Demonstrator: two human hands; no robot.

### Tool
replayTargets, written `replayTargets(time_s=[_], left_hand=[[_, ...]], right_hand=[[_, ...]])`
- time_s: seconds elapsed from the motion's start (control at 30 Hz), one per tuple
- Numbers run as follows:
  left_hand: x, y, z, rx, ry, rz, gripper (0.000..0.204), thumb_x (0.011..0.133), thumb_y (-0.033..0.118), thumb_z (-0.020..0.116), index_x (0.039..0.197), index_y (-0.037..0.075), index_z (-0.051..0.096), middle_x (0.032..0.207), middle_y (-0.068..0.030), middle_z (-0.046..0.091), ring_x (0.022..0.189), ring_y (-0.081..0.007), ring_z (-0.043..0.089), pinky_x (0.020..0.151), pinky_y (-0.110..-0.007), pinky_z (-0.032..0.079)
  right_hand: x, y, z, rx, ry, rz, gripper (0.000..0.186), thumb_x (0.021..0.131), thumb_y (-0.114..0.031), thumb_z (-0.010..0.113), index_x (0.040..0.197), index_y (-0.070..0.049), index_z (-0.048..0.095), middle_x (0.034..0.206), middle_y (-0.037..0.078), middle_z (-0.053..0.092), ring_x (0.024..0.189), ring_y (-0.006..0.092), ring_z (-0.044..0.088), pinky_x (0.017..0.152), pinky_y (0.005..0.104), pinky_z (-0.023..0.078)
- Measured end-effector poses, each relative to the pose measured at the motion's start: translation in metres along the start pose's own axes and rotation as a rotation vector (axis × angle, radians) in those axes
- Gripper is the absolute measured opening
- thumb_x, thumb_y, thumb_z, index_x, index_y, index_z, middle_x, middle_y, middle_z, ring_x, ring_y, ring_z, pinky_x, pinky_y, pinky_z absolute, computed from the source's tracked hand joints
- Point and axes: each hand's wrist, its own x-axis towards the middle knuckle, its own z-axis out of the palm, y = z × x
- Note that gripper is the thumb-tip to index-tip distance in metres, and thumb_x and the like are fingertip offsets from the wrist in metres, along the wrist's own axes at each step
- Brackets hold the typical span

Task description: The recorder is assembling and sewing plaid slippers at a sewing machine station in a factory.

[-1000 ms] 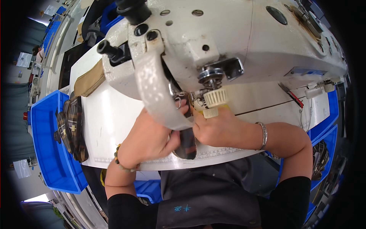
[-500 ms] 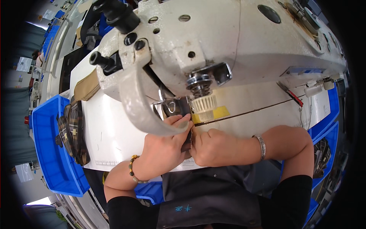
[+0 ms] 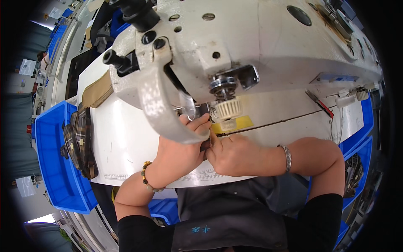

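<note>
A white sewing machine [image 3: 260, 46] fills the upper part of the view. Under its presser area lies a dark brown strip of material [image 3: 205, 145], mostly covered by fingers. My left hand [image 3: 181, 153] lies over the strip, fingers pressed together on it close to the needle area, partly behind the machine's curved white lever [image 3: 156, 101]. Curled beside it, my right hand [image 3: 235, 154] pinches the strip's right edge between thumb and forefinger. The needle itself is hidden by the lever and metal parts.
A blue bin [image 3: 56, 159] stands at the left, with plaid fabric pieces [image 3: 82, 140] by its inner edge. Tan pieces [image 3: 97, 90] lie behind. Red-handled snips [image 3: 321, 104] rest at the right on the white table [image 3: 121, 147]; more blue bins [image 3: 359, 164] stand beyond.
Both hands have moved slightly forward, toward the needle area, with the strip. Less of the strip shows now, and more of the table's ruled front edge is visible.
</note>
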Motion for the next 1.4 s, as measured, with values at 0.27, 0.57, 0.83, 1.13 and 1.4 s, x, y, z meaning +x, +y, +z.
replayTargets(time_s=[0.27,0.57,0.83,1.13,1.4], left_hand=[[-0.006,0.0,0.0,0.127,0.18,0.09,0.032,0.055,0.006,0.076,0.087,0.006,0.069,0.092,-0.0051,0.066,0.083,-0.0232,0.064,0.061,-0.032,0.053],[-0.006,0.0,0.011,0.247,0.144,0.211,0.041,0.059,0.009,0.074,0.1,0.004,0.07,0.084,-0.0035,0.061,0.086,-0.0203,0.063,0.057,-0.029,0.05],[-0.003,0.0,0.011,0.131,0.101,0.15,0.041,0.059,0.006,0.073,0.1,0.004,0.069,0.086,-0.0034,0.062,0.082,-0.0219,0.061,0.061,-0.031,0.051],[0.006,-0.023,0.018,0.107,0.094,0.054,0.038,0.06,0.007,0.076,0.097,0.006,0.069,0.094,-0.005,0.065,0.09,-0.0235,0.065,0.061,-0.032,0.054],[0.0,-0.01,0.011,0.088,0.135,-0.037,0.04,0.065,0.005,0.075,0.105,0.006,0.07,0.1,-0.0064,0.068,0.08,-0.0231,0.067,0.058,-0.033,0.053]], right_hand=[[0.0,0.002,-0.005,0.045,0.024,-0.037,0.022,0.071,-0.015,0.062,0.077,0.006,0.067,0.089,0.035,0.069,0.048,0.0141,0.056,0.042,0.0248,0.042],[-0.003,-0.005,-0.005,0.022,0.045,-0.056,0.014,0.067,-0.018,0.061,0.069,-0.004,0.063,0.077,0.019,0.07,0.047,0.0115,0.046,0.042,0.0255,0.031],[-0.003,-0.006,-0.004,0.083,0.021,-0.059,0.016,0.067,-0.017,0.062,0.074,-0.002,0.066,0.061,0.004,0.054,0.049,0.0115,0.047,0.043,0.027,0.031],[0.005,0.006,0.008,0.125,0.012,0.04,0.012,0.066,-0.013,0.064,0.067,-0.001,0.061,0.062,0.011,0.059,0.048,0.0145,0.054,0.04,0.0281,0.041],[0.0,0.012,0.013,0.16,0.069,0.059,0.012,0.067,-0.013,0.064,0.067,-0.001,0.061,0.061,0.009,0.054,0.047,0.0152,0.055,0.039,0.0297,0.043]])
